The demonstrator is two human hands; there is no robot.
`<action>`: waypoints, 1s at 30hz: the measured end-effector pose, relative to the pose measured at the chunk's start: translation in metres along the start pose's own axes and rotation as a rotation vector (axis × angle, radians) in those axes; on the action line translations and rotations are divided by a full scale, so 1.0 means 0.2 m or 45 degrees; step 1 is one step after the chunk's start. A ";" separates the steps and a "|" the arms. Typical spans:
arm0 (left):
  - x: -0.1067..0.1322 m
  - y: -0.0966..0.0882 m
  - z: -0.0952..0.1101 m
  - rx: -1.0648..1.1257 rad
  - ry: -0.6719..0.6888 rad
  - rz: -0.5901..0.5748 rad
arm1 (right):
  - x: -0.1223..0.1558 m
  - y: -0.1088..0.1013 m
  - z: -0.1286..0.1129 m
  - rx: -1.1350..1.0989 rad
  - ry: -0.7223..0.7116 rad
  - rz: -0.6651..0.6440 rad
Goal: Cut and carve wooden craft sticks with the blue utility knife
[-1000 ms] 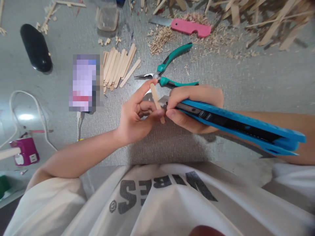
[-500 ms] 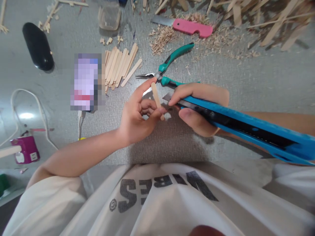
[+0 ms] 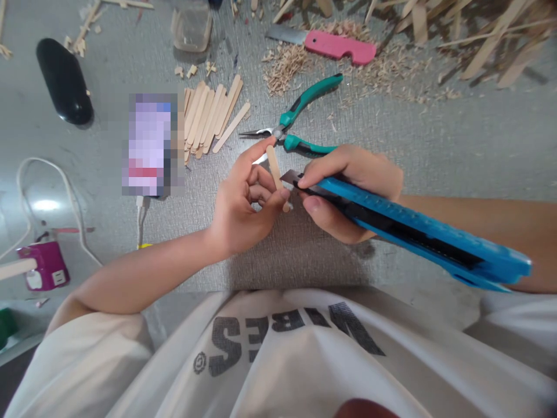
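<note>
My left hand (image 3: 248, 203) pinches a short wooden craft stick (image 3: 274, 166) between forefinger and thumb, one end at the fingertip and the other below the thumb. In my right hand (image 3: 352, 194) is a blue utility knife (image 3: 418, 227), its blade out and pointing left. The blade tip is beside the stick's right edge; whether it touches I cannot tell. Just beyond my hands, green-handled needle-nose pliers (image 3: 311, 100) lie spread on the table. To their left is a pile of craft sticks (image 3: 206, 119).
A pink-handled folding saw (image 3: 339, 47) lies at the back beside wood shavings (image 3: 285, 68). More sticks (image 3: 491, 46) are heaped back right. On the left are a plugged-in phone (image 3: 148, 145), a black case (image 3: 65, 81), a clear box (image 3: 191, 26) and a purple adapter (image 3: 43, 266).
My right hand has brought the utility knife left, so its blade is nearer the craft stick, and the handle's rear end has swung a little. My left hand is nearly still.
</note>
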State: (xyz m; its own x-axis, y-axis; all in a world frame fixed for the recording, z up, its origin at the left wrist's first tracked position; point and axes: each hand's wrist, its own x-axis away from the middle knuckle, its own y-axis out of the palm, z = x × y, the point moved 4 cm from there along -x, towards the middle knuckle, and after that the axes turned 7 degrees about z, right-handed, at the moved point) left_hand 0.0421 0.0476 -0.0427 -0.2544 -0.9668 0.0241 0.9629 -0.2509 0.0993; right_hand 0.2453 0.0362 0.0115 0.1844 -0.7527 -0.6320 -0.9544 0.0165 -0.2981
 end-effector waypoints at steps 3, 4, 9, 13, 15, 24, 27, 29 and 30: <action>0.00 0.01 0.01 0.003 0.052 -0.022 | 0.00 0.00 0.00 -0.032 -0.020 0.012; 0.00 0.01 0.01 0.009 0.082 -0.027 | 0.00 0.00 0.00 -0.026 -0.016 0.011; 0.01 0.02 0.00 0.011 0.216 -0.013 | 0.01 0.01 0.01 0.033 -0.017 0.009; 0.01 0.02 0.00 -0.043 0.215 -0.005 | 0.01 0.00 0.01 0.101 0.001 0.013; 0.02 0.02 0.01 -0.031 0.220 -0.005 | 0.00 0.00 0.00 0.096 0.001 0.003; 0.02 0.02 0.00 -0.065 0.173 -0.022 | 0.00 0.01 -0.01 0.099 0.052 0.023; 0.02 0.02 0.01 -0.094 0.165 -0.013 | 0.01 0.00 -0.02 0.187 0.056 0.004; 0.02 0.02 0.02 -0.080 0.184 -0.013 | 0.01 0.00 -0.02 0.225 0.053 0.006; 0.02 0.02 0.02 -0.068 0.193 -0.013 | 0.00 0.00 -0.02 0.235 0.051 0.010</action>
State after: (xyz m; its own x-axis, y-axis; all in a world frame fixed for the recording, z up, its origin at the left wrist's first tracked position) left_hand 0.0454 0.0423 -0.0375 -0.2518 -0.9593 -0.1275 0.9647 -0.2593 0.0455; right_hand 0.2448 0.0327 0.0142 0.1638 -0.7777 -0.6069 -0.8960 0.1402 -0.4214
